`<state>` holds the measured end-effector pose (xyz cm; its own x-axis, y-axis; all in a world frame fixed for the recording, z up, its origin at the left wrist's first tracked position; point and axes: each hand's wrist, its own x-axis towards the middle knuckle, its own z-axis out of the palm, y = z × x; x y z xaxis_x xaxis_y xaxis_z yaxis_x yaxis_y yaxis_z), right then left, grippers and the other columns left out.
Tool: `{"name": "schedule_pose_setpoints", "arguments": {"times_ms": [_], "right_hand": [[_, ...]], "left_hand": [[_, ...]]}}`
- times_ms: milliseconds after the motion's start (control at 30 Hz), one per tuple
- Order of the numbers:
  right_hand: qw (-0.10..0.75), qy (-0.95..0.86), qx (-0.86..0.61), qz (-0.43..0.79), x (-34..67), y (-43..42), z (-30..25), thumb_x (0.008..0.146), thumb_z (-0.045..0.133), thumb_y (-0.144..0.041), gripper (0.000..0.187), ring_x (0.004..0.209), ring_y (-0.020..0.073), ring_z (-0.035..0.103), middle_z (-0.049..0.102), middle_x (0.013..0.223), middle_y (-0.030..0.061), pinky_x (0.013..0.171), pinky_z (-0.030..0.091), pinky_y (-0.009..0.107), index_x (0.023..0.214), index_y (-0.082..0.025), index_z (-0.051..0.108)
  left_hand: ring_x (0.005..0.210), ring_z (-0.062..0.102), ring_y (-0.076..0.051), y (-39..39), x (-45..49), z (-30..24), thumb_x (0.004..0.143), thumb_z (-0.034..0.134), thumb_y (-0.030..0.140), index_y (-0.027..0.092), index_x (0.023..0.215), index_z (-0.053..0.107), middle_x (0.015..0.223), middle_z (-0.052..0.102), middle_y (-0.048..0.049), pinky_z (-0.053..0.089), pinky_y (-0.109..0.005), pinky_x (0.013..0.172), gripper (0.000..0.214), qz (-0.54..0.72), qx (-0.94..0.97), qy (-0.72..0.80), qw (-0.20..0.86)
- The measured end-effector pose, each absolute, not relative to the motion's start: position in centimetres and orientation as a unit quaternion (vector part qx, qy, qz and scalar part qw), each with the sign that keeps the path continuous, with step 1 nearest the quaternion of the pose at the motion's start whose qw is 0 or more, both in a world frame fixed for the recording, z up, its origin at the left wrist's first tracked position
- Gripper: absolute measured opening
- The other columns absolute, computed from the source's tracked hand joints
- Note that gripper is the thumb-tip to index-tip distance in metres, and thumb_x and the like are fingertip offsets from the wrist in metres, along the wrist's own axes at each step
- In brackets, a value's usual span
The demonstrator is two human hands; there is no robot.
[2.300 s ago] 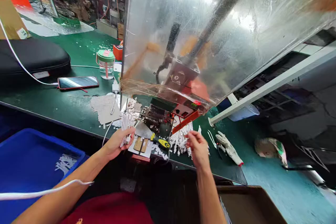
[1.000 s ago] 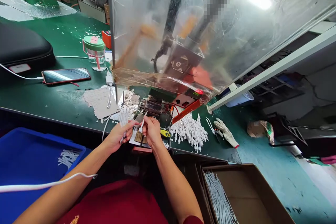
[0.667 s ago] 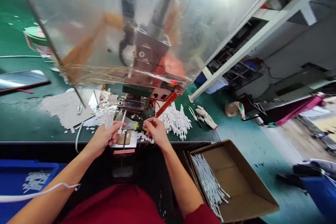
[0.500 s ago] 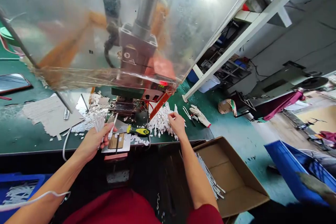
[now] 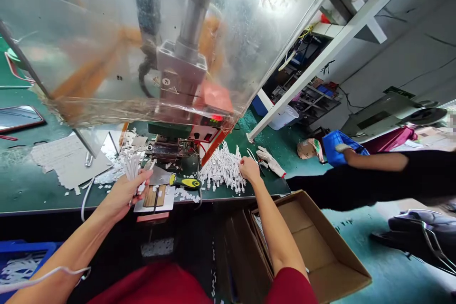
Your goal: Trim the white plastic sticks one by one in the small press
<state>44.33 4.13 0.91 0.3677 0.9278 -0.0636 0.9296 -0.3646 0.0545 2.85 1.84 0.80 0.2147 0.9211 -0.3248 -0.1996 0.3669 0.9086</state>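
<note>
Here's the left hand (image 5: 121,194), closed firmly around a bundle of white cables (image 5: 131,166) that fans upward out of the fist; the right hand (image 5: 249,169) sits at three o'clock from it, fingers pinched narrow at the edge of a heaped pile of white cables (image 5: 223,171), and I can't tell whether they've caught one; between the hands lies a yellow-and-black screwdriver (image 5: 185,182), just above a slotted wooden jig (image 5: 153,198); at twelve o'clock a press (image 5: 174,147) stands behind a clear plastic sheet (image 5: 107,33); white work gloves (image 5: 270,161) lie on the green workbench (image 5: 53,194) just beside the right hand, at three o'clock; an open cardboard box (image 5: 313,247) waits at four o'clock; farther out at three o'clock, a co-worker's arm (image 5: 374,161) reaches toward a blue crate (image 5: 337,145).
</note>
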Motion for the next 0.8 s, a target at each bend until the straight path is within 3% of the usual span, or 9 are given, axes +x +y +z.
{"name": "schedule_pose_setpoints", "arguments": {"times_ms": [167, 267, 367, 467, 567, 667, 733, 800], "right_hand": [[0.036, 0.557, 0.829, -0.013, 45.0, 3.9, 1.9, 0.092, 0.043, -0.015, 0.024, 0.090, 0.0208, 0.062, 0.069, 0.097, 0.0118, 0.071, 0.036, 0.027, 0.102, -0.015, 0.066], [0.031, 0.555, 0.831, -0.029, 45.0, 3.6, 1.9, 0.088, 0.050, -0.012, 0.019, 0.089, 0.0213, 0.063, 0.070, 0.097, 0.0132, 0.072, 0.036, 0.027, 0.096, -0.015, 0.067], [-0.002, 0.556, 0.830, -0.045, 44.7, 3.3, 2.0, 0.084, 0.052, -0.010, 0.017, 0.089, 0.0206, 0.062, 0.070, 0.094, 0.0127, 0.074, 0.037, 0.027, 0.086, -0.015, 0.068], [-0.061, 0.550, 0.831, -0.063, 44.6, 3.2, 3.0, 0.080, 0.051, -0.010, 0.016, 0.083, 0.0191, 0.062, 0.069, 0.084, 0.0095, 0.074, 0.040, 0.027, 0.077, -0.015, 0.066], [-0.122, 0.539, 0.828, -0.090, 44.0, 2.5, 4.5, 0.079, 0.050, -0.014, 0.013, 0.071, 0.0169, 0.061, 0.066, 0.073, 0.0043, 0.066, 0.044, 0.026, 0.081, -0.015, 0.063], [-0.249, 0.522, 0.795, -0.183, 41.7, 0.9, 5.5, 0.081, 0.053, -0.025, 0.014, 0.053, 0.0133, 0.055, 0.062, 0.066, -0.0013, 0.051, 0.043, 0.023, 0.090, -0.017, 0.059], [-0.385, 0.476, 0.724, -0.319, 38.8, -0.4, 5.6, 0.078, 0.063, -0.036, 0.021, 0.043, 0.0099, 0.048, 0.061, 0.063, -0.0028, 0.041, 0.038, 0.020, 0.086, -0.018, 0.056], [-0.467, 0.409, 0.636, -0.458, 34.8, -1.5, 5.2, 0.072, 0.072, -0.044, 0.032, 0.036, 0.0064, 0.041, 0.063, 0.061, -0.0024, 0.034, 0.031, 0.018, 0.078, -0.019, 0.054]], "left_hand": [[0.037, 0.034, -0.005, 0.2, 0.8, 1.7, 0.081, 0.069, 0.043, 0.016, 0.060, 0.055, 0.045, 0.043, 0.0033, 0.022, -0.012, 0.030, 0.037, 0.420, 0.341, 0.427, 0.725], [0.039, 0.037, -0.007, -0.1, -0.5, 1.7, 0.079, 0.070, 0.033, 0.016, 0.085, 0.065, 0.052, 0.047, 0.0037, 0.026, -0.012, 0.027, 0.018, 0.449, 0.265, 0.405, 0.751], [0.041, 0.042, -0.008, -0.2, -1.3, 1.5, 0.077, 0.070, 0.020, 0.019, 0.109, 0.063, 0.062, 0.052, 0.0025, 0.032, -0.013, 0.027, 0.033, 0.447, 0.228, 0.382, 0.776], [0.043, 0.044, -0.009, -0.5, -1.6, 1.4, 0.078, 0.068, 0.017, 0.020, 0.111, 0.063, 0.062, 0.050, 0.0027, 0.036, -0.014, 0.028, 0.033, 0.448, 0.198, 0.349, 0.799], [0.044, 0.044, -0.009, -0.6, -1.8, 1.3, 0.080, 0.068, 0.019, 0.018, 0.103, 0.066, 0.060, 0.045, 0.0037, 0.038, -0.015, 0.029, 0.023, 0.453, 0.172, 0.322, 0.813], [0.044, 0.043, -0.009, -0.4, -1.8, 1.1, 0.081, 0.069, 0.018, 0.016, 0.091, 0.067, 0.058, 0.042, 0.0037, 0.039, -0.016, 0.030, 0.010, 0.453, 0.152, 0.309, 0.822], [0.043, 0.042, -0.008, -0.3, -1.6, 1.0, 0.081, 0.068, 0.017, 0.014, 0.085, 0.066, 0.058, 0.042, 0.0037, 0.039, -0.015, 0.030, 0.005, 0.449, 0.139, 0.302, 0.829], [0.042, 0.041, -0.007, -0.1, -1.4, 1.0, 0.082, 0.068, 0.018, 0.014, 0.079, 0.064, 0.057, 0.041, 0.0038, 0.037, -0.015, 0.030, 0.006, 0.445, 0.129, 0.292, 0.837]]}}
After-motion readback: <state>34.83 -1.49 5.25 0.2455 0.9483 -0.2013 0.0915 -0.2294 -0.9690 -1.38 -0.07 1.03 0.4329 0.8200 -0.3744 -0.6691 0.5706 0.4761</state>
